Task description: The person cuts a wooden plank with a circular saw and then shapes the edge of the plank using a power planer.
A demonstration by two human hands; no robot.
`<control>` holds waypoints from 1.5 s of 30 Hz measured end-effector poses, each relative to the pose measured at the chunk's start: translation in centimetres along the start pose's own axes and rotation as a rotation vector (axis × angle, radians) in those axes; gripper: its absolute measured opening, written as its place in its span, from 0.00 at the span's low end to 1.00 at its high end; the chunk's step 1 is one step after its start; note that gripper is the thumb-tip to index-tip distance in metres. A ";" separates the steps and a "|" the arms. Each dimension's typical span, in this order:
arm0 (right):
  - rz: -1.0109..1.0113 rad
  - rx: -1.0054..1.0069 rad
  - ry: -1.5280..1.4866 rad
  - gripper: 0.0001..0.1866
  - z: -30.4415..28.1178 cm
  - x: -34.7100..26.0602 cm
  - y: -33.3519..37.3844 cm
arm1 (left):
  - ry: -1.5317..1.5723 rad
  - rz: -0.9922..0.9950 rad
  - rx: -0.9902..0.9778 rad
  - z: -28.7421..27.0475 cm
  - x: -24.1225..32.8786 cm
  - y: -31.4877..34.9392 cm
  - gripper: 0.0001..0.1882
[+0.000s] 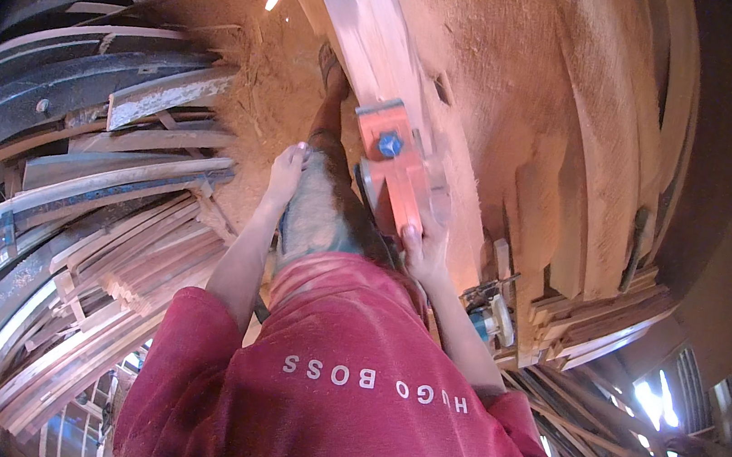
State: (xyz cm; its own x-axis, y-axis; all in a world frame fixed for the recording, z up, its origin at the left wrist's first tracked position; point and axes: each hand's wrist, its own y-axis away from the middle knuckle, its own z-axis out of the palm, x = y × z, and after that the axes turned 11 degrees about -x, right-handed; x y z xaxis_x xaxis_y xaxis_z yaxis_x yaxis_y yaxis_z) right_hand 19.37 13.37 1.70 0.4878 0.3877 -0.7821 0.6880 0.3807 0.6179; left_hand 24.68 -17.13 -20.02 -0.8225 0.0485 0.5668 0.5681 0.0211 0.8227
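Note:
An orange power planer (397, 164) with a blue knob sits on a long, pale wooden board (362, 36). My right hand (426, 247) is closed around the planer's rear handle; part of the grip is hidden by the fingers. The board runs away from me toward the top of the view, with a dark knot near its far end. Beside my thigh, my left hand (286, 173) hangs with its fingers curled in, and nothing shows in it. It is apart from both planer and board.
Sawdust covers the floor (261, 79) and the broad wooden surface (513, 73) on the right. Stacked boards (134, 255) line the left side, and more planks (602, 317) lie at the right. A teal-and-metal tool (492, 322) sits near my right forearm.

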 end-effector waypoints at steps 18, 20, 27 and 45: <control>-0.225 0.117 0.129 0.24 -0.1 -21.3 -32.1 | 0.087 -0.069 0.116 -12.2 14.0 -5.8 0.28; -0.270 0.174 0.136 0.24 0.0 -23.3 -35.3 | 0.105 -0.075 0.113 -12.9 14.8 -6.3 0.28; -0.385 0.185 0.209 0.27 0.1 -30.1 -45.4 | 0.112 -0.023 0.129 -14.5 12.8 -8.3 0.27; -0.374 0.157 0.384 0.28 -6.9 -26.4 -29.5 | 0.198 -0.024 -0.084 -4.9 15.4 -4.5 0.23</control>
State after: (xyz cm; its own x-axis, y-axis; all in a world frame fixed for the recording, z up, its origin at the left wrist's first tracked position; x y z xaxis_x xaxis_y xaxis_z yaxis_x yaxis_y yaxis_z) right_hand -17.50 -2.30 4.65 -0.0155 0.5392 -0.8420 0.8629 0.4327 0.2612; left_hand 9.33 -21.34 -14.78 -0.8297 -0.1482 0.5382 0.5511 -0.0635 0.8320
